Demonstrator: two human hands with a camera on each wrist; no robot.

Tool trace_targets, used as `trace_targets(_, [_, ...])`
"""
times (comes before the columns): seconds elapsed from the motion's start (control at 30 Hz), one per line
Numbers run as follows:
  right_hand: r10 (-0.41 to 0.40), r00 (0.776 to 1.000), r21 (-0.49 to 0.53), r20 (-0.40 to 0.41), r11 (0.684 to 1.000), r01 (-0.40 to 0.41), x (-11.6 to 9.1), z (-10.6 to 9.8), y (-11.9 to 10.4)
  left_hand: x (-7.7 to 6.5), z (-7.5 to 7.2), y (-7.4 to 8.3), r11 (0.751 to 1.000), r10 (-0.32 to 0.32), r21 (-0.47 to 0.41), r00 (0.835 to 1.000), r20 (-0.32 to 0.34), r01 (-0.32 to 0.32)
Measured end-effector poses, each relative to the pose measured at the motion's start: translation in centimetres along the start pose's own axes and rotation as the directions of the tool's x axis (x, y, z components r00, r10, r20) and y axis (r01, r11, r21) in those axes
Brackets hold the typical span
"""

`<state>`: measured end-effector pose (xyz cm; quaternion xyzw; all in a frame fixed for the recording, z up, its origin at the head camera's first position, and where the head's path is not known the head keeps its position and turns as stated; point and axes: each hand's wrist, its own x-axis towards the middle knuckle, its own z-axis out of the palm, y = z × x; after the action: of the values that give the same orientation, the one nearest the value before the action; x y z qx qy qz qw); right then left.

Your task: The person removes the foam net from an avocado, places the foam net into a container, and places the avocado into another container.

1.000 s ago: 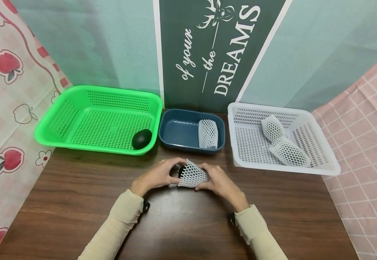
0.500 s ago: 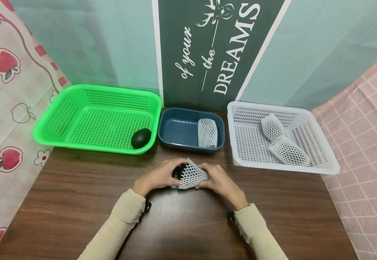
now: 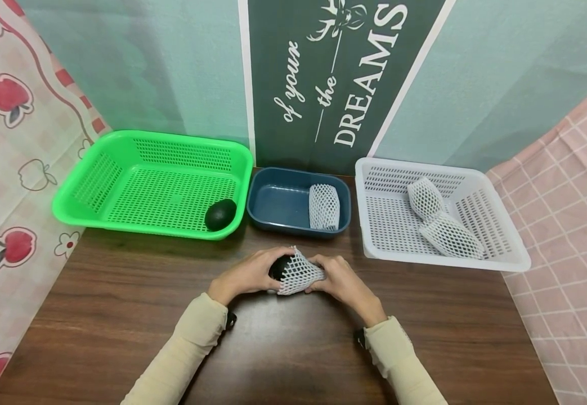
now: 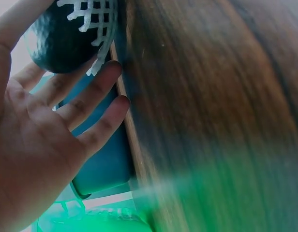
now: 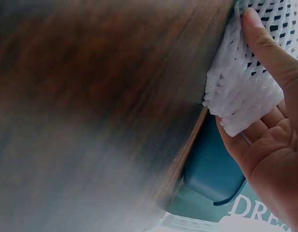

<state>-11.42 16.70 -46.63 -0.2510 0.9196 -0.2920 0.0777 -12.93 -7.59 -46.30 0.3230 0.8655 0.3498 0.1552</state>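
Over the table's middle, a dark avocado point(image 3: 278, 268) sits partly inside a white foam net sleeve point(image 3: 299, 274). My left hand point(image 3: 246, 274) grips the avocado's bare end between thumb and fingers. In the left wrist view its dark, bumpy skin shows, with the net's open edge point(image 4: 101, 36) around it. From the other side, my right hand point(image 3: 341, 279) pinches the sleeve, thumb in front and fingers behind. The sleeve's gathered tail point(image 5: 241, 108) hangs free of avocado in the right wrist view.
A green basket point(image 3: 136, 229) at back left holds another avocado point(image 3: 220, 215). The blue bin point(image 3: 278, 205) in the centre holds a foam net sleeve point(image 3: 323, 207). Two net-covered pieces point(image 3: 425, 198) lie in the white basket point(image 3: 374, 214) at right. A printed curtain stands behind.
More of the avocado's dark end shows between my left thumb and fingers than a second ago. My right hand stays nearly in place on the sleeve.
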Motion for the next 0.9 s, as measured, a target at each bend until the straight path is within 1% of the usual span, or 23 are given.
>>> trace_targets(0.2, [0.000, 1.000, 0.005, 0.000, 1.000, 0.000, 0.0, -0.1, 0.0, -0.3, -0.5, 0.2, 1.000, -0.011, 0.012, 1.000, -0.003, 0.011])
trace_targets(0.4, [0.002, 0.999, -0.034, -0.050, 0.999, -0.004, 0.1, 0.0, 0.0, -0.7, -1.1, 0.1, 1.000, -0.017, 0.013, 0.999, -0.050, 0.017])
trace_targets(0.53, [0.010, 0.997, -0.038, -0.070, 0.999, -0.013, 0.1, 0.0, 0.1, -0.8, -1.5, 0.1, 0.999, -0.020, 0.026, 0.998, -0.065, 0.022])
trace_targets(0.7, [0.038, 0.993, -0.041, -0.113, 0.998, -0.043, 0.0, -0.2, 0.2, -1.3, -2.3, 0.1, 0.997, -0.050, 0.046, 0.994, -0.095, 0.054])
trace_targets(0.8, [0.054, 0.989, -0.024, -0.141, 0.998, -0.058, -0.1, -0.6, 0.2, -1.5, -2.8, 0.2, 0.996, -0.073, 0.047, 0.990, -0.123, 0.079])
trace_targets(0.9, [0.064, 0.984, -0.008, -0.167, 0.998, -0.066, -0.3, -1.1, 0.1, -1.8, -3.3, 0.3, 0.995, -0.081, 0.041, 0.985, -0.151, 0.088])
